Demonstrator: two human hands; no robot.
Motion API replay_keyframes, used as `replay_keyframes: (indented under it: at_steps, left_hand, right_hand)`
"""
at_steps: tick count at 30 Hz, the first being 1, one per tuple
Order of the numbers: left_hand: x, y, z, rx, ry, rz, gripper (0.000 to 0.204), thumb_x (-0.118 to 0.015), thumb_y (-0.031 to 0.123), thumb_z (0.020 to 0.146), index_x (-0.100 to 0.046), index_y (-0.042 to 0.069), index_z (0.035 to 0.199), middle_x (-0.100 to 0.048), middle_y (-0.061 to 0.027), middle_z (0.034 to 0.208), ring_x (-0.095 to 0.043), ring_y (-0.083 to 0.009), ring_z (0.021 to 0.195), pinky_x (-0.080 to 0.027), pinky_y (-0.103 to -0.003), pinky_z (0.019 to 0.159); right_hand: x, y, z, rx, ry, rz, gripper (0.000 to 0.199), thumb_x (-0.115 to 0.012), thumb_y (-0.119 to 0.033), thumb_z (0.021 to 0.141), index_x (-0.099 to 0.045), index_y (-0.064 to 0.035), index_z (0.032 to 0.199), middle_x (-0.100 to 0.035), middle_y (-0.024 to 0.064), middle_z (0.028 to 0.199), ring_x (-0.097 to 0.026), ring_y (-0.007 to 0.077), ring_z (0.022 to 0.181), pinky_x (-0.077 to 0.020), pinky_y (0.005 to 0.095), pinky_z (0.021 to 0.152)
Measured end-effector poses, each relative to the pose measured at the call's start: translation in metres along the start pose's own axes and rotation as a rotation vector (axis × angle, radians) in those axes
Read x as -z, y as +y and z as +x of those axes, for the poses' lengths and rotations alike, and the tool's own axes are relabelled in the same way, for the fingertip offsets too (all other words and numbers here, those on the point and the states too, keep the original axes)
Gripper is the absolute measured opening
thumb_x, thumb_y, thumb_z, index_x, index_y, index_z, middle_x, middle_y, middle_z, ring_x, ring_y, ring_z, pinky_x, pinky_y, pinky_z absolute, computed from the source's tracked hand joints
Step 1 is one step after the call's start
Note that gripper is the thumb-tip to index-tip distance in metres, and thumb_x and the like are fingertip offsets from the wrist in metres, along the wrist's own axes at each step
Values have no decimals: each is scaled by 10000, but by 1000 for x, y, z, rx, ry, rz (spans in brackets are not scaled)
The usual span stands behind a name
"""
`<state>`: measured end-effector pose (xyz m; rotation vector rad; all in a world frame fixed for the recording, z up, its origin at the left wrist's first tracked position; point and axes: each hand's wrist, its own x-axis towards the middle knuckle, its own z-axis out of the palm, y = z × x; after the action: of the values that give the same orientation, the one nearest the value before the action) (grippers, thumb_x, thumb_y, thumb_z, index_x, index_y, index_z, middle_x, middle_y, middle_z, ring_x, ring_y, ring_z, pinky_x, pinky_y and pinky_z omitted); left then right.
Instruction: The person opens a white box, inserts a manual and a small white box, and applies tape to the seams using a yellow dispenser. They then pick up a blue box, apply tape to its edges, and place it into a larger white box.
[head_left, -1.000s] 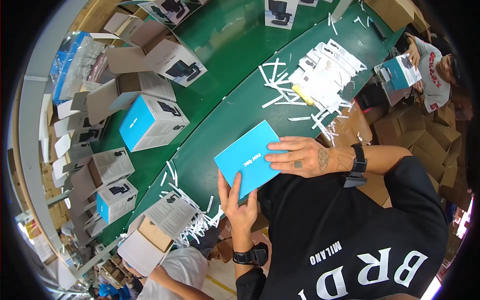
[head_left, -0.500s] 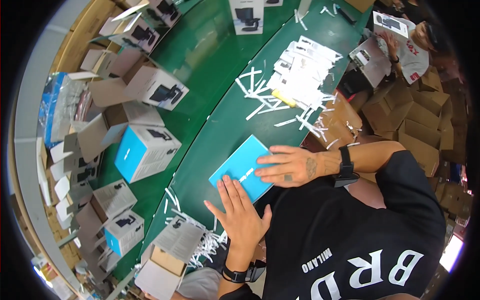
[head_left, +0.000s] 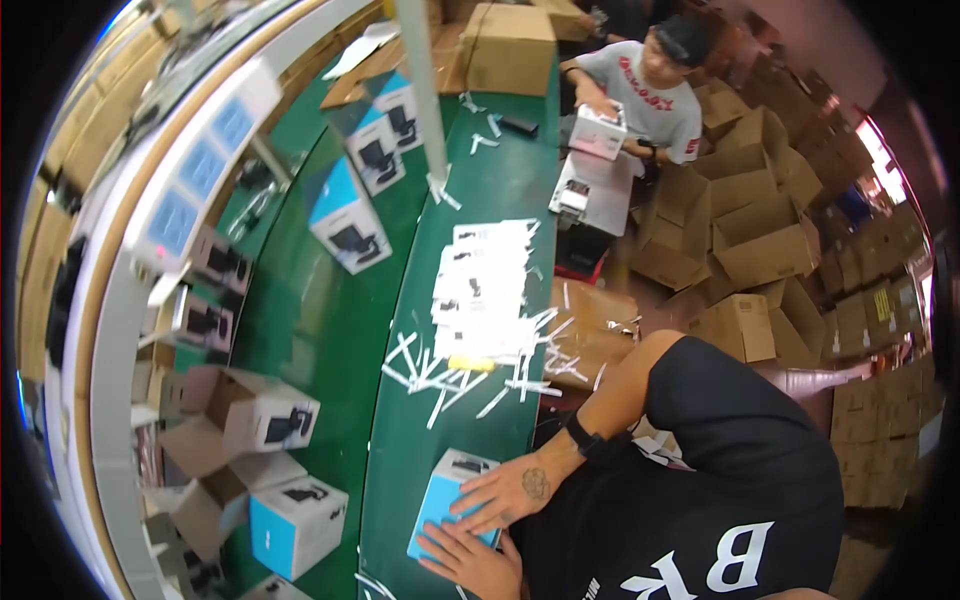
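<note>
A small carton (head_left: 432, 508) with a blue face and a white printed side sits on the green work surface, near its close edge. My right hand (head_left: 512, 492) lies across the blue face with its fingers stretched out. Just nearer, my left hand (head_left: 475, 562) rests on the lower part of the same face, fingers extended and slightly apart. The two hands almost meet. Beyond the carton is a pile of white printed sheets (head_left: 485, 290) with loose white paper strips (head_left: 430, 378) around it.
Printed product boxes (head_left: 350, 230) stand on the green conveyor at left, with opened boxes (head_left: 235, 415) nearer. A metal post (head_left: 420, 90) rises at the back. Across the bench, a person (head_left: 640, 85) handles a white box (head_left: 599, 132). Brown cartons (head_left: 740, 220) fill the right.
My view has turned toward the far end, so the carton and hands appear lower. My hands have come closer together on the blue face, and the carton's white printed side now shows.
</note>
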<state>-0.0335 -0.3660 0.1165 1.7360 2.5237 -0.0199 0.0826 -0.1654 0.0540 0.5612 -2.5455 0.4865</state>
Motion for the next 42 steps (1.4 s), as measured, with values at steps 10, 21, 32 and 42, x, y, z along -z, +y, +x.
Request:
replay_keyframes:
  at_steps: [10, 21, 32, 42]
  left_hand:
    - [27, 0, 41, 29, -31, -186, 1205, -768, 604, 732, -253, -45, 1606, -212, -343, 1667, -144, -551, 1559, -95, -720, 1215]
    - [22, -6, 49, 42, -32, -149, 1144, -813, 563, 685, -346, -16, 1554, -403, -284, 1523, -415, -489, 1348, -314, -625, 1054]
    - [29, 0, 126, 81, 118, -302, 1174, -881, 448, 628, -350, -20, 1565, -427, -258, 1516, -452, -458, 1316, -339, -593, 1062]
    - [38, -1, 198, 59, 7, -238, 1182, -885, 420, 624, -338, 34, 1598, -397, -257, 1559, -450, -449, 1345, -338, -592, 1104]
  right_hand:
    - [5, 43, -2, 163, 15, 326, 393, -621, -315, 1008, -631, -88, 1329, -505, 177, 1540, -425, 372, 1471, -310, 560, 1218]
    - [19, 69, 14, 213, 131, 399, 454, -760, -351, 877, -683, -88, 1238, -522, 175, 1502, -417, 445, 1470, -397, 570, 1177]
    - [80, 169, 55, -32, -286, 464, 678, -857, -417, 669, -661, -54, 1207, -427, 205, 1481, -481, 485, 1337, -584, 511, 974]
    - [88, 238, 27, -25, -213, 407, 805, -866, -402, 642, -602, -98, 1339, -343, 238, 1587, -489, 484, 1311, -605, 496, 955]
